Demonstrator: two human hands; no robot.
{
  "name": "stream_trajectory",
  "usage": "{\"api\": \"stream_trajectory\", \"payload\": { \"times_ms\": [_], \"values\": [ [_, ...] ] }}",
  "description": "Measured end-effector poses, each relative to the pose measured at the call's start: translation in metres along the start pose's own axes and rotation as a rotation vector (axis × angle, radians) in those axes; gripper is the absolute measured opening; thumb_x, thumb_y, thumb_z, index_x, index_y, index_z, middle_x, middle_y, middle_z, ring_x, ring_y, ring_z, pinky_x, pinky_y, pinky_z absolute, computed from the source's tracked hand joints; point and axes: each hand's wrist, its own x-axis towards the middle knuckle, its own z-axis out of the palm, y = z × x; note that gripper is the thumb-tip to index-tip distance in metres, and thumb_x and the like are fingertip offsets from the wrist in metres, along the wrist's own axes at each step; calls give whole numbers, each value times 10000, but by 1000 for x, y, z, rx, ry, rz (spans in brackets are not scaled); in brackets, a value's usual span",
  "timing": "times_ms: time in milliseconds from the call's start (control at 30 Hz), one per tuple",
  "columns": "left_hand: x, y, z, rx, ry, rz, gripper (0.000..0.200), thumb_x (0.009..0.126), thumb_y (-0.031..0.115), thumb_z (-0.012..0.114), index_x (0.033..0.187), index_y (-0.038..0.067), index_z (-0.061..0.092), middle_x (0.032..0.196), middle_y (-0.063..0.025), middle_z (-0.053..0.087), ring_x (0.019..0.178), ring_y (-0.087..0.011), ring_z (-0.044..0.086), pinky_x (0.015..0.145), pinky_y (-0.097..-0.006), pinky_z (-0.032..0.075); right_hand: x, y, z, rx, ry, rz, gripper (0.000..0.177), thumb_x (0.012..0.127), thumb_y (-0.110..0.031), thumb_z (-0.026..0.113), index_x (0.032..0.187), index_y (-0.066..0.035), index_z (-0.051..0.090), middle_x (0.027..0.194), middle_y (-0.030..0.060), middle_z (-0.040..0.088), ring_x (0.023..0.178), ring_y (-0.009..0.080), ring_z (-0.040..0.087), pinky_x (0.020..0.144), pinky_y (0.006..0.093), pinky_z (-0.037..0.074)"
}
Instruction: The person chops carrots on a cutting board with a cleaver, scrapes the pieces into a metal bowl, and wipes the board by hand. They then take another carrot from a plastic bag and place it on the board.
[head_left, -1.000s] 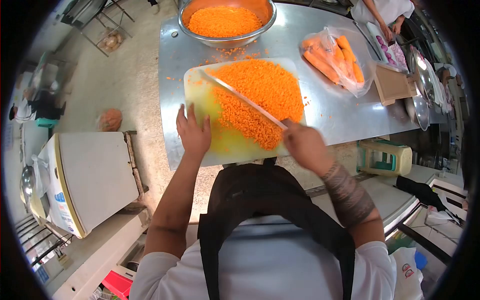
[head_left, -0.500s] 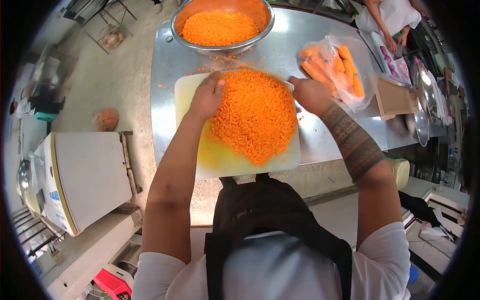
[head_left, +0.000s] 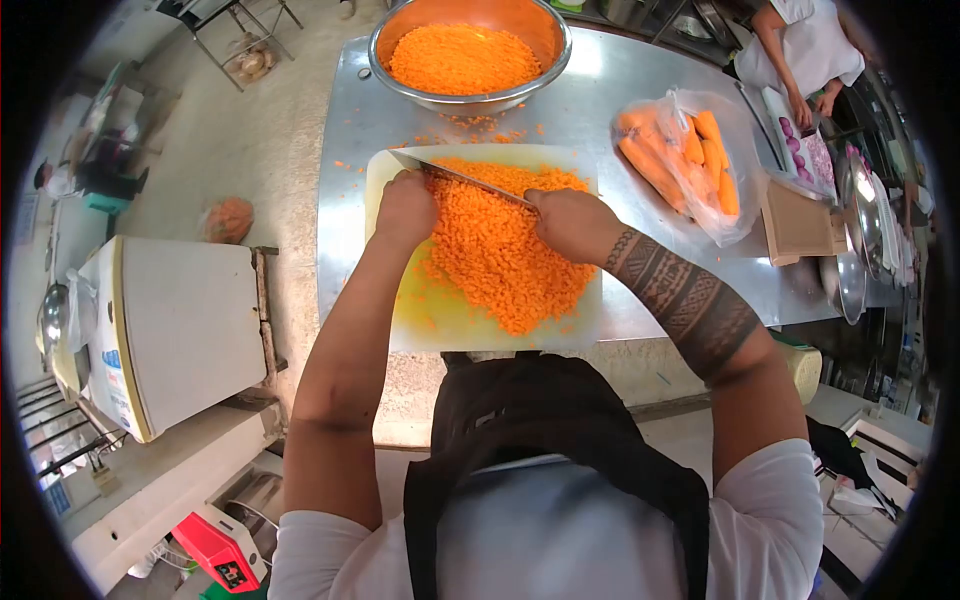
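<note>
A heap of chopped carrot (head_left: 510, 260) covers much of the pale cutting board (head_left: 400, 325). Across the upper part of the heap lies a knife (head_left: 470, 181), its tip to the upper left. My right hand (head_left: 575, 225) is wrapped round its handle. My left hand (head_left: 407, 207) is at the heap's upper left edge, close to the blade's tip end, with its fingers curled; what they hold, if anything, is hidden. Beyond the board stands a steel bowl (head_left: 470, 101) with more chopped carrot inside.
Whole peeled carrots fill a clear plastic bag (head_left: 685, 165) at the right of the steel table (head_left: 345, 120). A cardboard box (head_left: 795, 220) stands beyond it. At the upper right another person (head_left: 800, 55) works at a tray with purple onions. Carrot bits lie near the bowl.
My right hand has moved left with the knife, over the heap's upper part. The heap's top edge is now spread out behind the blade. My left hand's fingers have curled in.
</note>
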Motion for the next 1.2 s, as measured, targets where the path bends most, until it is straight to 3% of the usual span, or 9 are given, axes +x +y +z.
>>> {"api": "stream_trajectory", "payload": {
  "times_ms": [133,267,367,467,567,767,867,1067,1200],
  "values": [
    [-4,0,-9,17,-80,-55,235,903,82,557,1082,-40,647,1141,-262,654,1062,-425,647,955,-510,529,-23,-27,-30,-35,-28,-15,253,934,-139,572,1159,-30,614,909,222,713,900,421,702,792,551,545],
    [-16,-2,-8,20,-65,-30,243,907,75,548,1091,-47,649,1145,-265,653,1058,-427,651,950,-514,534,-18,-25,27,60,4,64,235,941,-123,559,1149,-26,610,883,214,713,865,422,703,774,553,546],
    [-22,-5,-14,-22,-80,-45,256,906,64,536,1103,-55,649,1147,-264,651,1055,-429,651,947,-513,537,-27,-54,-6,26,-79,127,231,948,-127,549,1148,-21,601,864,223,706,845,420,701,764,552,544],
    [-31,-5,-27,-28,-115,-41,283,902,50,522,1131,-56,651,1148,-265,650,1053,-430,651,943,-511,539,-49,-67,-20,24,-3,29,243,951,-130,550,1161,-17,596,857,224,706,840,419,702,753,547,547],
    [-33,-22,-18,15,-109,-11,311,902,45,511,1161,-44,661,1150,-265,652,1049,-433,652,944,-511,540,-34,-55,48,68,19,86,230,946,-121,552,1146,-12,588,839,222,703,834,417,702,742,541,549],
    [-46,-26,-29,-37,-116,-6,318,896,39,515,1158,-26,682,1148,-252,660,1068,-436,646,969,-508,528,-60,-102,4,13,4,97,210,939,-120,560,1121,-17,583,800,223,695,790,426,702,710,552,546],
    [-54,-31,-27,-3,-115,-2,322,886,37,521,1156,-24,685,1147,-252,663,1077,-429,644,970,-501,527,-52,-97,59,58,31,151,230,959,-119,536,1136,-11,636,817,202,722,805,409,727,714,549,566],
    [-65,-38,-33,-16,-133,67,340,867,36,535,1166,-25,684,1155,-254,660,1062,-435,637,987,-493,512,-74,-139,24,28,65,130,254,947,-109,534,1158,-5,629,816,213,716,791,416,718,723,551,558],
    [-76,-45,-28,-34,-66,88,342,861,35,536,1161,-27,687,1155,-250,659,1053,-429,630,992,-496,506,-64,-128,83,77,141,174,259,938,-105,540,1158,3,623,796,213,710,773,414,714,706,545,560]
  ]
}}
